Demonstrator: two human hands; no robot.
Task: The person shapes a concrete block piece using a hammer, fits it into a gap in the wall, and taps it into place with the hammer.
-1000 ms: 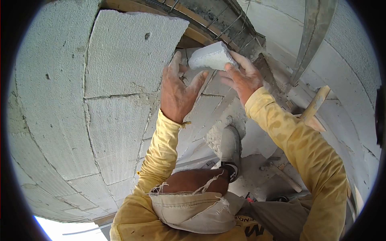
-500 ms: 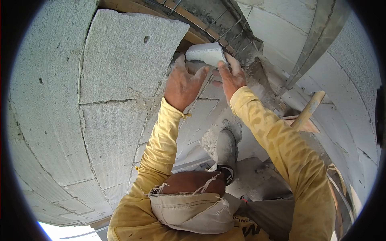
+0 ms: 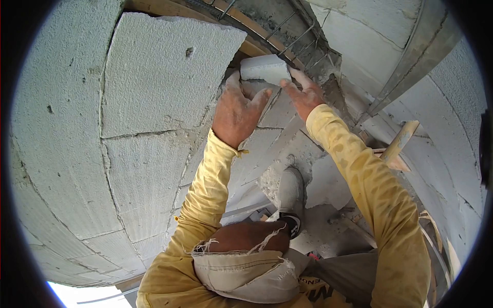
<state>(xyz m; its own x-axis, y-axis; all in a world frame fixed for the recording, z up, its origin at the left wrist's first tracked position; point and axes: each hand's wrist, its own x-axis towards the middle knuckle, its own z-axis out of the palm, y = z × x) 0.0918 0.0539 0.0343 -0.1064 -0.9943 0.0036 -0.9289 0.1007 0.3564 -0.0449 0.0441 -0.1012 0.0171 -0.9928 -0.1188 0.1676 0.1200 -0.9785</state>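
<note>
Seemingly for steadiness, white angular masonry block (image 3: 266, 68) is pinched at 4 o'clock by right hand (image 3: 308, 96), left hand (image 3: 238, 110) spread at 7 o'clock.

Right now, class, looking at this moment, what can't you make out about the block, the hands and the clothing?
All in the head view:
- Small white block: its far side, turned away from the camera.
- Left hand: some fingers, behind its own back.
- Right hand: some fingers, behind its thumb and palm.
- Shirt lettering: incomplete, partly covered by clothing.
</note>
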